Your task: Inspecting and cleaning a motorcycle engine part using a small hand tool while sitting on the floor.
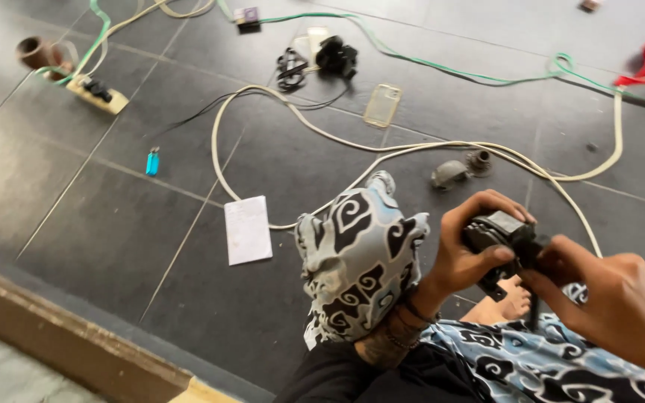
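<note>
Both hands worked at four o'clock; the left hand (pixel 466 257) gripped a small dark motor-like part (pixel 500 233), the right hand (pixel 606 295) pinching its near side; careful fitting seemed underway, needing a steady hold above the floor (pixel 113 224).

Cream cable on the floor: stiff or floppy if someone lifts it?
Probably floppy: the cream cable lies in loose curves across the tiles. Likely to drag, since it runs long past the clear phone case. It looks unlikely to roll.
</note>
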